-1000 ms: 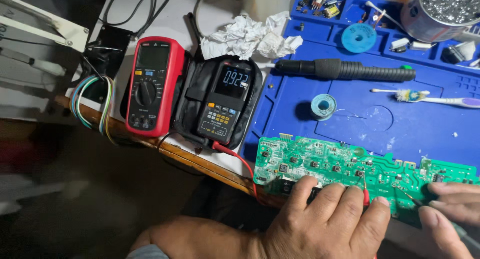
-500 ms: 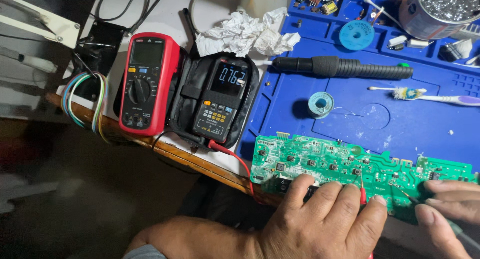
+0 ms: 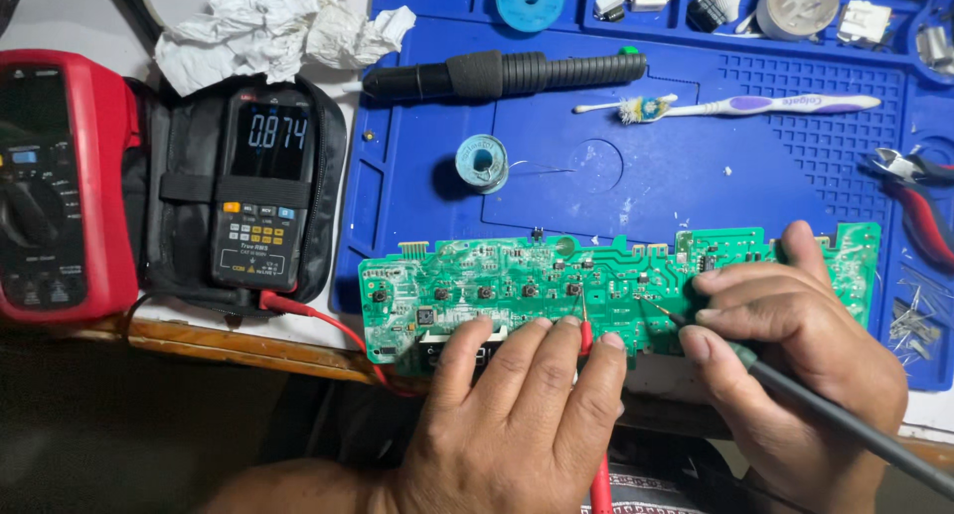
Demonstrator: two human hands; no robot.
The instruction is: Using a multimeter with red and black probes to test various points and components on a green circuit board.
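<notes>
Big blue silicone work mat (image 3: 696,176) fills the bench, and along its near edge lies the long green circuit board (image 3: 517,281), partly overhanging the wooden table lip. To the left, a black digital multimeter in an open black case (image 3: 260,186) shows a lit reading, with a red-cased multimeter (image 3: 55,186) beside it. Further back on the mat: a black cylindrical tool handle (image 3: 502,74), a white-and-purple toothbrush (image 3: 735,105), a small blue spool of solder wire (image 3: 482,162).

Left hand (image 3: 517,415) lies flat over the board's lower edge, fingers pinching the thin red probe (image 3: 585,333) down onto a pad. Right hand (image 3: 795,355) is closed around the dark probe (image 3: 845,415), tip touching the board just right of the red one — the two tips sit near each other.

The risk, as I judge it: a tip skids on those crowded joints and bridges neighbours, or the overhanging board tips under pressure.

Against the earlier view, the camera sits closer and further right, and the meter's reading has changed — the hands hold much the same place.
</notes>
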